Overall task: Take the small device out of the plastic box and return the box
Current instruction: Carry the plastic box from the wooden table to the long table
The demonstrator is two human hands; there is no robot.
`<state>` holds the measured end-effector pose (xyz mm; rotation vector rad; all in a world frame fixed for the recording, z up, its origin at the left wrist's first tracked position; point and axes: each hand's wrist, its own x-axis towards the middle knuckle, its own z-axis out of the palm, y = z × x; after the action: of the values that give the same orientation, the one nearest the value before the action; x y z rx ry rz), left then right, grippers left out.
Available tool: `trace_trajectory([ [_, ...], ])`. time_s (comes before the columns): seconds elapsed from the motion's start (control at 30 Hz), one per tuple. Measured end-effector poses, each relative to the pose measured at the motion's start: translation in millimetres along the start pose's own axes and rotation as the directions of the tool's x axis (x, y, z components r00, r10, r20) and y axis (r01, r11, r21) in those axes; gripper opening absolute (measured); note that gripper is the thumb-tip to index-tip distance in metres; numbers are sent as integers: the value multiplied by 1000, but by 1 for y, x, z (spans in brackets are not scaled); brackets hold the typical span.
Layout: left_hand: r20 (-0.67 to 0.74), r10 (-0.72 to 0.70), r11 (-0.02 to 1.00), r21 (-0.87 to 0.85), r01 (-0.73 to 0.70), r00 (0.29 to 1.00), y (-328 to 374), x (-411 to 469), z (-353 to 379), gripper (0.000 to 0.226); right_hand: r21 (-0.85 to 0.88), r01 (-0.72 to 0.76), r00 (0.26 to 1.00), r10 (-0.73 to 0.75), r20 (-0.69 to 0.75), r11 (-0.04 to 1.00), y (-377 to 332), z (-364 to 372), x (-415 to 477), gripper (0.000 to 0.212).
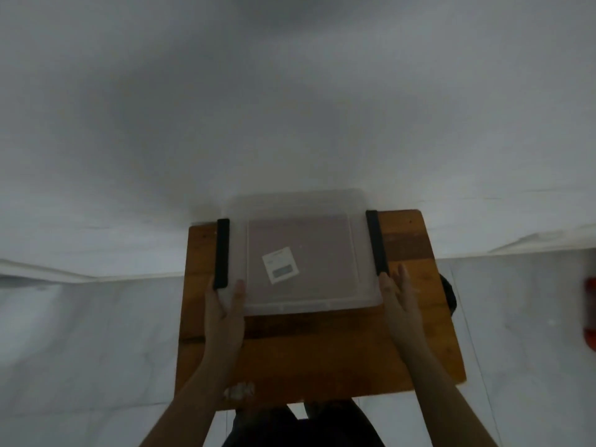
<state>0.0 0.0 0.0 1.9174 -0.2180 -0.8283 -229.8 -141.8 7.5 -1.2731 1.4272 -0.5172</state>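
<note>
A clear plastic box (pixel 303 227) with its lid on and two black side latches stands at the far end of a small wooden table (pixel 322 350). A white label (pixel 280 265) shows through or on the lid. My left hand (pixel 225 311) grips the box's near left corner, thumb on the lid, just under the left latch (pixel 222 253). My right hand (pixel 398 298) lies against the near right corner with its fingers stretched along the side below the right latch (pixel 376 241). No small device can be made out inside the box.
The table stands against a white wall (pixel 290 108) on a pale tiled floor (pixel 80 350). A dark object (pixel 450 295) pokes out behind the table's right edge. A red thing (pixel 590 312) sits at the far right edge of view.
</note>
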Motion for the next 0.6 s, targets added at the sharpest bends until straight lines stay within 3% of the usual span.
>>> trace_trajectory([
  [0.07,0,4,1000,20,-4,1000,-3,-3,-2,64,-70,17,996,-11,88,997,0,4,-2,53],
  [0.13,-21,5,999,35,-4,1000,-7,-3,-3,54,-103,40,996,-31,88,994,4,3,-4,38],
  [0.3,-40,29,997,77,-26,999,2,-14,-11,29,-75,70,996,-65,60,995,0,1,-9,50],
  [0.4,-81,43,998,55,-39,996,8,-30,-22,30,-81,102,993,-97,69,991,-11,7,-17,62],
  [0.6,-345,58,997,-20,-69,937,-3,-62,-73,26,-94,209,953,-181,241,973,-22,56,-29,59],
])
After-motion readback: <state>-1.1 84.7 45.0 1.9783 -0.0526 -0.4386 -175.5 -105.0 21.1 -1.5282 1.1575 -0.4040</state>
